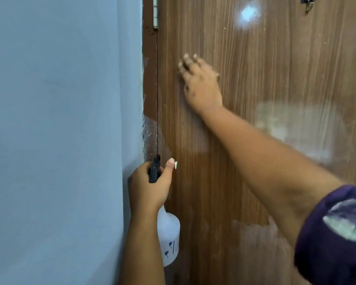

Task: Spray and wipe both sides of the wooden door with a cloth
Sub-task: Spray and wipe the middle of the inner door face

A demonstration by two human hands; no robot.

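The brown wooden door (275,68) fills the right of the view, with pale hazy patches at mid right and lower down. My right hand (200,83) lies flat against the door near its hinge side, fingers spread and blurred by motion. A dark bit shows between the fingers, but no cloth is plainly visible. Lower down, my left hand (148,186) grips the neck of a white spray bottle (169,239). Its black trigger head (154,171) points up by the door's edge.
A light blue wall (60,130) takes up the left half. The brown door frame (149,79) with a metal hinge (155,13) runs between wall and door. A small metal hook (308,4) hangs at the door's top right.
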